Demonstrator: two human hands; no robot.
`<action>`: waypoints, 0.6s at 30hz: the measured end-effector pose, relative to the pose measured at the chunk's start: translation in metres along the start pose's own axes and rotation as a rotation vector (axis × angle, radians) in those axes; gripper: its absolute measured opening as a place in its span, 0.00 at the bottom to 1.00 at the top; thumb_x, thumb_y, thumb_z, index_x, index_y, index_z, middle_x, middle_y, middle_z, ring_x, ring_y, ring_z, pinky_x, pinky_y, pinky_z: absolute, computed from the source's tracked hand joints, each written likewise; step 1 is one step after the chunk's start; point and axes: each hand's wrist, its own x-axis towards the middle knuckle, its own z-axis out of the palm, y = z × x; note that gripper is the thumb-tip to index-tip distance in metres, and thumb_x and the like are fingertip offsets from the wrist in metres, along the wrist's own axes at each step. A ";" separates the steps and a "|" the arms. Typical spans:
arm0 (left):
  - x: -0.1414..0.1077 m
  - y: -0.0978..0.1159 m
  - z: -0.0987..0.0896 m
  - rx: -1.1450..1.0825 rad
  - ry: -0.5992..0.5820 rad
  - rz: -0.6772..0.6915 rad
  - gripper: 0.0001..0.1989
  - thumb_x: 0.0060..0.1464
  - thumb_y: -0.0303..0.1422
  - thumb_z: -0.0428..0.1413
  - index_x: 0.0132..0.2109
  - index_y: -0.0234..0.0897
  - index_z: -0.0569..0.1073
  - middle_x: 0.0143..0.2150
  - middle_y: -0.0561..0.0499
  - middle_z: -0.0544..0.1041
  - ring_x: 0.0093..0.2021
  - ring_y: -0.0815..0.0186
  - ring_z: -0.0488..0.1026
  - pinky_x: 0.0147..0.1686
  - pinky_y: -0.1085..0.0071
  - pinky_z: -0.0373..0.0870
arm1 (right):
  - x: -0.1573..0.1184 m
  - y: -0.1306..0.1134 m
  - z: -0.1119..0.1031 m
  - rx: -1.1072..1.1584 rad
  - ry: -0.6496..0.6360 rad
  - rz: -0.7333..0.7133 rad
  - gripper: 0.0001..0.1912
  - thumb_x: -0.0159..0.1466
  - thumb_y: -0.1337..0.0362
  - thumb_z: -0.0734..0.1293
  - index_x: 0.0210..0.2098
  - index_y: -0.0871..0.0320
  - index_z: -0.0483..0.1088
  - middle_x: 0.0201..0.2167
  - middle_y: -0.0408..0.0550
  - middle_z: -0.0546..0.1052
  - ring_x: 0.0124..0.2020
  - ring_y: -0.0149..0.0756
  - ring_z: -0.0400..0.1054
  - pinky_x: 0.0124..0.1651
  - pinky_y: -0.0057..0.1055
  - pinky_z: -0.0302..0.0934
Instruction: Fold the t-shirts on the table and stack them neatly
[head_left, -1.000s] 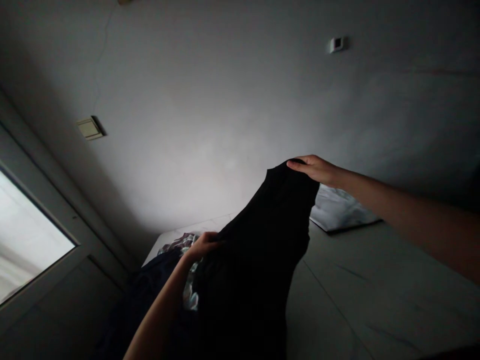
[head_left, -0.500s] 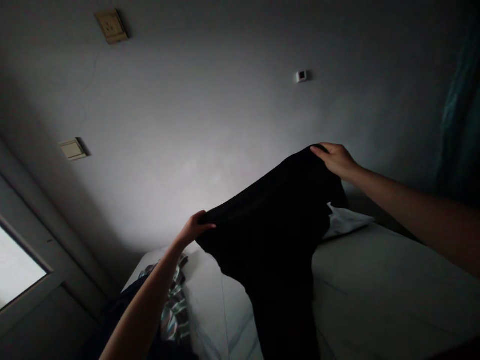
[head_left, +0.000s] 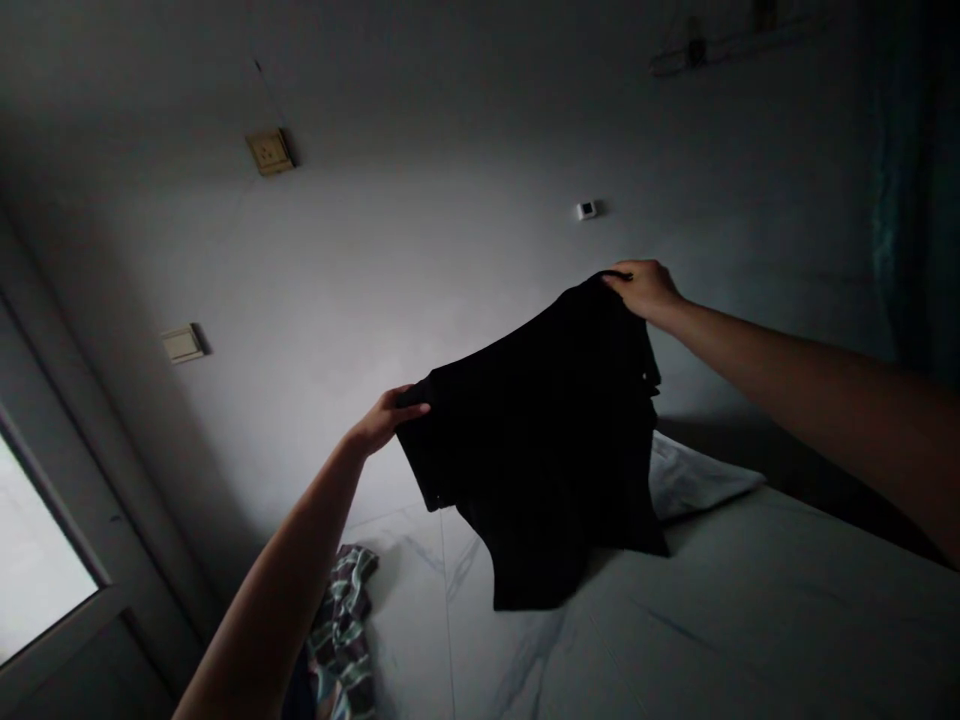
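A black short-sleeved shirt (head_left: pixel 540 430) hangs spread between my two hands over a white marbled tabletop (head_left: pixel 712 610). My left hand (head_left: pixel 388 415) pinches its upper left part, thumb in front. Higher up on the right, my right hand (head_left: pixel 641 287) grips the other upper corner. The shirt's lower edge hangs close to the tabletop; whether it touches I cannot tell. Dark folds hide the shirt's details. Behind its right side lies a pale folded cloth (head_left: pixel 697 475).
A plaid cloth (head_left: pixel 346 610) lies at the table's left side, partly behind my left forearm. The wall behind carries a socket (head_left: pixel 270 152), a switch (head_left: pixel 182 344) and a small white device (head_left: pixel 586 210). A door (head_left: pixel 64 510) stands at left, a teal curtain (head_left: pixel 889 230) at right.
The shirt's lower part has swung up and away from me, so its bottom edge now shows above the table. Both hands still hold it. The view has tilted upward slightly.
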 end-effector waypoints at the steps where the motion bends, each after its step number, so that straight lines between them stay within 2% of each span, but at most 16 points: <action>1: -0.001 0.002 0.003 0.010 0.015 0.009 0.19 0.38 0.38 0.70 0.36 0.34 0.73 0.31 0.53 0.74 0.30 0.68 0.71 0.32 0.71 0.69 | 0.001 -0.003 -0.002 0.004 0.010 0.006 0.14 0.62 0.55 0.67 0.38 0.58 0.79 0.38 0.53 0.81 0.40 0.46 0.74 0.46 0.40 0.67; 4: -0.007 0.008 0.009 0.151 0.064 0.069 0.19 0.39 0.40 0.69 0.31 0.35 0.69 0.26 0.57 0.68 0.27 0.73 0.65 0.26 0.75 0.61 | -0.003 -0.007 -0.011 0.010 0.052 -0.017 0.12 0.62 0.57 0.67 0.39 0.56 0.80 0.40 0.53 0.81 0.43 0.47 0.74 0.48 0.41 0.67; 6: -0.012 0.011 0.009 0.262 0.077 0.130 0.18 0.43 0.42 0.67 0.31 0.35 0.69 0.26 0.57 0.67 0.27 0.73 0.63 0.26 0.76 0.58 | -0.009 -0.007 -0.018 0.008 0.067 -0.043 0.12 0.62 0.57 0.67 0.39 0.55 0.80 0.41 0.52 0.81 0.44 0.47 0.74 0.49 0.42 0.66; 8: -0.015 0.013 0.006 0.330 0.079 0.193 0.17 0.48 0.45 0.63 0.32 0.36 0.70 0.28 0.56 0.68 0.29 0.72 0.63 0.27 0.75 0.59 | -0.014 -0.003 -0.026 -0.002 0.067 -0.037 0.12 0.62 0.55 0.68 0.37 0.53 0.80 0.40 0.52 0.81 0.44 0.48 0.74 0.48 0.42 0.66; 10: -0.014 0.015 0.002 0.393 0.130 0.224 0.16 0.50 0.45 0.60 0.35 0.37 0.71 0.29 0.55 0.69 0.30 0.70 0.64 0.29 0.74 0.60 | -0.017 0.000 -0.031 -0.017 0.053 -0.003 0.13 0.62 0.53 0.68 0.37 0.53 0.80 0.39 0.52 0.81 0.43 0.48 0.74 0.46 0.42 0.66; 12: -0.010 0.018 -0.002 0.514 0.284 0.215 0.13 0.50 0.43 0.59 0.36 0.38 0.71 0.29 0.54 0.71 0.29 0.69 0.65 0.29 0.73 0.60 | -0.016 -0.001 -0.035 -0.039 0.008 0.029 0.14 0.61 0.51 0.68 0.36 0.54 0.80 0.37 0.52 0.81 0.41 0.48 0.74 0.44 0.41 0.66; 15: -0.003 0.031 -0.002 0.757 0.596 0.255 0.09 0.53 0.39 0.56 0.36 0.39 0.71 0.30 0.52 0.73 0.30 0.66 0.67 0.31 0.70 0.61 | -0.013 -0.012 -0.040 -0.072 -0.009 0.023 0.17 0.62 0.49 0.68 0.37 0.55 0.79 0.37 0.52 0.81 0.41 0.48 0.74 0.42 0.40 0.65; 17: -0.005 0.044 0.003 0.882 0.705 0.319 0.08 0.56 0.39 0.53 0.38 0.39 0.70 0.33 0.48 0.76 0.32 0.63 0.70 0.34 0.68 0.62 | -0.013 -0.026 -0.045 -0.075 0.007 -0.018 0.18 0.63 0.48 0.67 0.39 0.56 0.79 0.37 0.53 0.80 0.42 0.47 0.73 0.43 0.39 0.64; 18: -0.010 0.051 0.007 0.927 0.713 0.332 0.09 0.57 0.39 0.52 0.40 0.39 0.70 0.34 0.47 0.77 0.33 0.63 0.71 0.34 0.68 0.63 | -0.014 -0.033 -0.049 -0.067 -0.023 -0.038 0.19 0.63 0.48 0.66 0.38 0.56 0.79 0.37 0.53 0.80 0.41 0.46 0.73 0.43 0.39 0.64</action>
